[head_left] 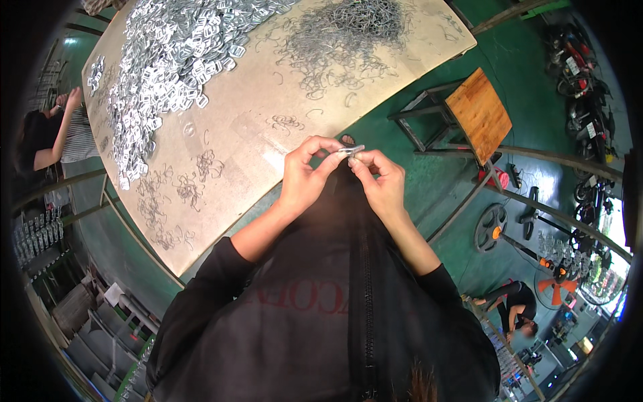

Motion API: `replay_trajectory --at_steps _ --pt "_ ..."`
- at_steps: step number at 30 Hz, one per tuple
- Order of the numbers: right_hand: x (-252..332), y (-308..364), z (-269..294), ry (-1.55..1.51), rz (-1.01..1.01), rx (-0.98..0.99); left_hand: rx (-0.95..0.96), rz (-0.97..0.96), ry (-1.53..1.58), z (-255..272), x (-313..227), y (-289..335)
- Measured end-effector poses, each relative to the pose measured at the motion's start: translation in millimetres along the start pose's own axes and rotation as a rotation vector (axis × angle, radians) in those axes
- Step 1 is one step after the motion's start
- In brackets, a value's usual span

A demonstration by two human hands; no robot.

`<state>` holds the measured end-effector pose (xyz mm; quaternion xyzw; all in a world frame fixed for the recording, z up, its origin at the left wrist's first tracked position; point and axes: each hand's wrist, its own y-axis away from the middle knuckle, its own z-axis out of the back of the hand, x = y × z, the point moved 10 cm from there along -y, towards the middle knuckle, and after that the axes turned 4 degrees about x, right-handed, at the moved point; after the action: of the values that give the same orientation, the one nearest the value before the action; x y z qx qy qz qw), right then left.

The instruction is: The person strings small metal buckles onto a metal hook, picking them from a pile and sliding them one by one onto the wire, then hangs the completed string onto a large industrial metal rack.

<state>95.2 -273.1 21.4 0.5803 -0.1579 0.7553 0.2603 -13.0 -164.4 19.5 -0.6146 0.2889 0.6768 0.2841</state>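
Note:
My left hand [305, 175] and my right hand [384, 186] meet in front of my chest, just off the table's near edge. Between their thumbs and fingertips they pinch a small silver metal piece [353, 150], seen nearly edge-on and partly covered by the fingers. On the table [248, 161] to the left spreads a big heap of flat, shiny metal buckles [171, 63] with open middles. A tangled pile of thin curved wire clips [365, 30] lies at the far side. Smaller clusters of wire clips [209, 165] are scattered closer to me.
A wooden-topped stool [479, 114] with a dark frame stands right of the table. At the left edge, another person's arm [63, 127] reaches toward the tabletop. Another person [519, 308] bends at the lower right near an orange-bladed fan [557, 291]. Motorbikes [579, 67] line the far right.

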Motion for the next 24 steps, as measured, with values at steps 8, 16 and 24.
replay_trajectory --at_steps 8,16,24 --pt "-30 -61 9 0.034 -0.098 0.183 -0.027 -0.048 -0.037 8 6 12" --pt "-38 -145 -111 0.710 0.388 0.591 -0.049 -0.065 -0.079 2 10 20" --pt "-29 -139 -115 0.781 0.503 0.548 -0.094 -0.055 -0.093 7 11 24"
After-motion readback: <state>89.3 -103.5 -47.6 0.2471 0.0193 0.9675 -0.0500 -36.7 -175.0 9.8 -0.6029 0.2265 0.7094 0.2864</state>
